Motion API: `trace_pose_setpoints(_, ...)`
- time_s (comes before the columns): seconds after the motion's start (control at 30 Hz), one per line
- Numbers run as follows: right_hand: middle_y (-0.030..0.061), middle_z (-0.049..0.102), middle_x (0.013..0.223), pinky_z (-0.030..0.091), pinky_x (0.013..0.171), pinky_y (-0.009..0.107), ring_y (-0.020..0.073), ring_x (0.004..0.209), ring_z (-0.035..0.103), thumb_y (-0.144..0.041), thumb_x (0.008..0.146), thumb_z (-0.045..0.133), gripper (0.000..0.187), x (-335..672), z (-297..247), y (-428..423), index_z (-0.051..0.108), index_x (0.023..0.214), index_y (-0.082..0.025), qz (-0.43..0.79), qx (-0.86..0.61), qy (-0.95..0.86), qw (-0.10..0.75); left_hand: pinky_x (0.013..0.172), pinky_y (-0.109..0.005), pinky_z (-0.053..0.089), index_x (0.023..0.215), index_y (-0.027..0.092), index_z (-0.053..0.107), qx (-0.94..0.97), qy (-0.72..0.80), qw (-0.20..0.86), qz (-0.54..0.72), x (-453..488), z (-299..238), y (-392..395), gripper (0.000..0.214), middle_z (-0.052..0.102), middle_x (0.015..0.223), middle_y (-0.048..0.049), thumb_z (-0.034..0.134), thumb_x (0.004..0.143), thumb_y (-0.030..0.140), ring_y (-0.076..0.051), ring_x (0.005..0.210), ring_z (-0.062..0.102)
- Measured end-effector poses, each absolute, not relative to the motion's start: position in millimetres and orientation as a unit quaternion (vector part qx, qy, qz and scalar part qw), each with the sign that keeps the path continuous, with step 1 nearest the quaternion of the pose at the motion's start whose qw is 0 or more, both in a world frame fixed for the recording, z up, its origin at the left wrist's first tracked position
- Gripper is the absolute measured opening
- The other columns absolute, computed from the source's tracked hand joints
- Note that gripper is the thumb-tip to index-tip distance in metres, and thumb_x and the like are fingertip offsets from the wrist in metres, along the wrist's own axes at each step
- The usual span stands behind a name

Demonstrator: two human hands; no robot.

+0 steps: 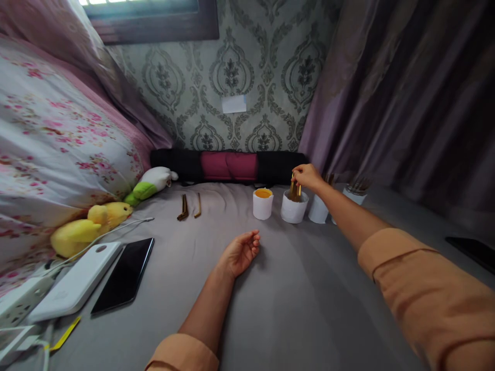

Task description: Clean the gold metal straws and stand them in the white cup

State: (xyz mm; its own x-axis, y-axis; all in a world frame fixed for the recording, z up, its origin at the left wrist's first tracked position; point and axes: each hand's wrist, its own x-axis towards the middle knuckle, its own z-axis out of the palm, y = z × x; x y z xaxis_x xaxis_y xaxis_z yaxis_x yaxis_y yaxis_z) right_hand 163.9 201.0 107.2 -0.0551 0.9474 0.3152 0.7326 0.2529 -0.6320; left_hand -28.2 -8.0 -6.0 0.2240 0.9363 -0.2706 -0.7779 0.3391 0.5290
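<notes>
Over a white cup near the far side of the grey sheet, my right hand pinches thin golden-brown sticks that stand in it. How many of them the fingers grip is hidden. My left hand rests on the sheet with its fingers loosely curled and nothing visible in them. Left of the white cup stands another white container with an orange-yellow inside. Farther left lie a small bundle of brown sticks and a single brown stick, each bent at the near end.
Behind my right forearm stand a white container and a jar of thin sticks. A black and maroon roll lies along the wall. At left are plush toys, a phone, a white power bank and cables.
</notes>
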Motion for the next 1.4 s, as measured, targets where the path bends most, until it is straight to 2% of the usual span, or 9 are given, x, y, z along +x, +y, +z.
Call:
trace_pose_setpoints(1.13, 0.0034, 0.068, 0.074, 0.038, 0.04, 0.013, 0.0034, 0.04, 0.052, -0.024, 0.081, 0.044, 0.022, 187.0, 128.0, 168.5, 0.06, 0.094, -0.016, 0.15, -0.574, -0.7, 0.398, 0.045, -0.015, 0.039, 0.084, 0.008, 0.054, 0.136, 0.296, 0.762, 0.559, -27.5, -1.9, -10.4, 0.01, 0.055, 0.068, -0.0032, 0.046, 0.078, 0.009, -0.005, 0.052, 0.049)
trace_pose_setpoints(1.4, 0.0048, 0.067, 0.075, 0.035, 0.035, 0.013, 0.0041, 0.04, 0.051, -0.027, 0.08, 0.045, 0.021, 196.0, 130.8, 158.8, 0.061, 0.087, -0.016, 0.179, -0.579, -0.675, 0.422, 0.045, -0.015, 0.041, 0.084, 0.008, 0.054, 0.137, 0.289, 0.767, 0.557, -27.9, -1.4, -11.0, 0.01, 0.055, 0.068, -0.0035, 0.046, 0.078, 0.009, -0.005, 0.052, 0.049)
